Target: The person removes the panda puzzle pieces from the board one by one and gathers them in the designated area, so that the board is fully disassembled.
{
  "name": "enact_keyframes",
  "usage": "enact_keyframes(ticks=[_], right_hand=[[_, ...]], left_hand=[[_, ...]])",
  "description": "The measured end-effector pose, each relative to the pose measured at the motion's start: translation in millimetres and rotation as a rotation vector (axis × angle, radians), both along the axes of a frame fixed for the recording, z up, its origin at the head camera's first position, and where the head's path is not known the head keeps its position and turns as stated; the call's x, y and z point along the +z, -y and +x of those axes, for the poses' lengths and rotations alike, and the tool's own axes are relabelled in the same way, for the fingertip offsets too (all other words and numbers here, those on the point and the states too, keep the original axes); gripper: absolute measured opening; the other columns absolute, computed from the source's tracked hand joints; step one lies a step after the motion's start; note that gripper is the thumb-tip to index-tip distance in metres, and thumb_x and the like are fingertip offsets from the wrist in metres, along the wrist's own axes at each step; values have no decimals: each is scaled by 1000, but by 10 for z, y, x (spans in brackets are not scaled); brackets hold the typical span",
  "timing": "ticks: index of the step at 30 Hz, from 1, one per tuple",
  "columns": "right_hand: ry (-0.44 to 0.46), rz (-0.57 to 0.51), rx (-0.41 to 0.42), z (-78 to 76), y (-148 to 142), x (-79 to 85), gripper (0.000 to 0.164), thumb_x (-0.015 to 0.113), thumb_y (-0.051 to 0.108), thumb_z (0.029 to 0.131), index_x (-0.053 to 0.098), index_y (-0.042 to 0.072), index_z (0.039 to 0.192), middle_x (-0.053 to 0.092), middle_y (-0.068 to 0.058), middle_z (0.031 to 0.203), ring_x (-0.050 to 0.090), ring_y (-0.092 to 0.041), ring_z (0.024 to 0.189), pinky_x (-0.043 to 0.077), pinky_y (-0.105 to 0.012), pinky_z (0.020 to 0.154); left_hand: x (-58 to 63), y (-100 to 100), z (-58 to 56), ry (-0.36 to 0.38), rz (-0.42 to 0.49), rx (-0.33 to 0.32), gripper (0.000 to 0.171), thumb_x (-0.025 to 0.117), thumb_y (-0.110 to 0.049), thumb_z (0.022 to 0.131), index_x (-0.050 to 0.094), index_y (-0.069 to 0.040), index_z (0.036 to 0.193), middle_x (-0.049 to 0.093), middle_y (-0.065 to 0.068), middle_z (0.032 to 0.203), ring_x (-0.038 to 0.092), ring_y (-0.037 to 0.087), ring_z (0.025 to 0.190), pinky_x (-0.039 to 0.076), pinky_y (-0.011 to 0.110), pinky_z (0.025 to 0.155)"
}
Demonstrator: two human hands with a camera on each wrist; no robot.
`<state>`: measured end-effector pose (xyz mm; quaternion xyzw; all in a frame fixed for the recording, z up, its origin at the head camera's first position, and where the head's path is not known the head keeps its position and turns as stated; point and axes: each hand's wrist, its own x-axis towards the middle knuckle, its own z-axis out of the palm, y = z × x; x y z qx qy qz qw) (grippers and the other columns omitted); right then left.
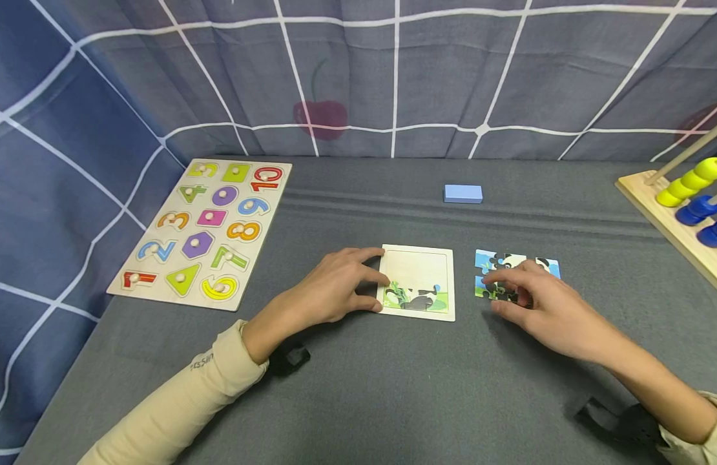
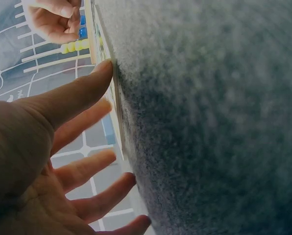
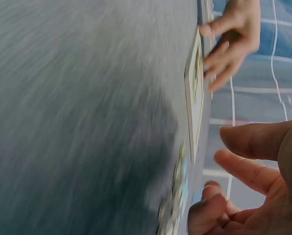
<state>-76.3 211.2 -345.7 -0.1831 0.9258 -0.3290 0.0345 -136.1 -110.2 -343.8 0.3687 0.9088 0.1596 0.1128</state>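
Observation:
A square wooden puzzle tray (image 1: 418, 266) lies flat, with panda picture pieces (image 1: 419, 297) along its lower side and bare wood above. My left hand (image 1: 341, 287) rests at the tray's left edge, thumb and fingers spread; the left wrist view shows the thumb tip (image 2: 105, 68) against the rim. To the right, loose panda jigsaw pieces (image 1: 485, 259) lie grouped on the cloth. Above them hovers my right hand (image 1: 547, 310), covering part of the group. In the right wrist view its thumb (image 3: 254, 139) and index finger stand apart with nothing between them, the other fingers bent.
A wooden number-and-shape peg board (image 1: 210, 219) lies at the left. Behind the tray sits a blue block (image 1: 463, 194). An abacus-like bead stand (image 1: 655, 200) with yellow and blue beads stands at the right edge. A checked curtain (image 1: 358, 77) hangs behind the grey cloth.

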Motion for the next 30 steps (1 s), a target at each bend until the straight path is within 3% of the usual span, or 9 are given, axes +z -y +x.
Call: enact_keyframes(ticks=[6, 15, 22, 30], right_hand=[[37, -26, 92, -79, 431, 61, 26, 73, 10, 89, 70, 14, 115, 53, 2, 89, 47, -11, 73, 39, -29, 61], [47, -20, 209, -266, 930, 18, 29, 74, 9, 86, 69, 7, 114, 58, 1, 93, 53, -12, 75, 43, -32, 66], [72, 101, 203, -340, 1061, -45, 34, 78, 15, 83, 69, 6, 115, 57, -1, 94, 58, -17, 84, 47, -39, 73], [81, 96, 179, -334, 1116, -58, 31, 81, 18, 83, 67, 9, 109, 53, 0, 89, 50, -14, 76, 44, -36, 69]], left_hand=[[-5, 2, -24, 25, -22, 40, 59, 81, -36, 82, 63, -15, 134, 42, 13, 151, 43, 35, 134, 36, 55, 105], [0, 21, -67, 42, -55, 25, 55, 80, -40, 82, 67, -16, 131, 44, 4, 152, 43, 29, 135, 37, 53, 104], [-1, 26, -86, 36, -52, -2, 52, 79, -40, 82, 70, -16, 127, 45, 4, 151, 44, 27, 134, 37, 54, 103], [-3, 18, -92, 35, -68, -6, 52, 79, -41, 82, 69, -16, 127, 45, 4, 151, 43, 28, 135, 37, 54, 104]])
